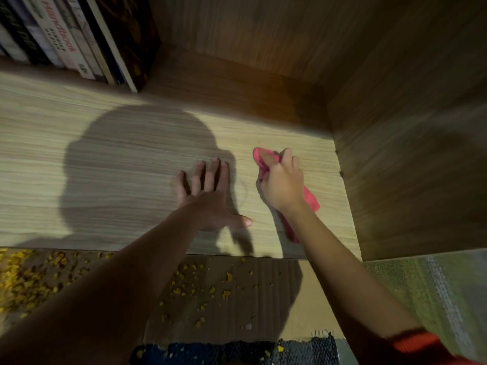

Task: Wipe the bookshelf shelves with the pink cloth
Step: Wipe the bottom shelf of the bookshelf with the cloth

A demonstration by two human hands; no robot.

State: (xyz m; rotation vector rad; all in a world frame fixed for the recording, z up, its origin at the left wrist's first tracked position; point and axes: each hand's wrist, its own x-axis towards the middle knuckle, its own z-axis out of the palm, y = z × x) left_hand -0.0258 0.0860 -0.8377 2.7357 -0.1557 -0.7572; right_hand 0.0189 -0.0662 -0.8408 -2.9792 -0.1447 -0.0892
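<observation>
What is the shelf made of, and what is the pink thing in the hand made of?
The shelf looks like wood or a wood-print laminate: pale, with straight grain lines and a smooth matte face; which one, the picture cannot settle. The pink cloth looks like soft fabric: it bunches and folds where the right hand grips it.

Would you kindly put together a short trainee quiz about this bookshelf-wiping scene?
1. Which hand grips the pink cloth?
2. True or false: the left hand is curled into a fist.
3. The books stand on the shelf at its: A) back left, B) back right, C) front edge.
Key: 1. The right hand. 2. False: it lies flat, fingers spread. 3. A.
</observation>
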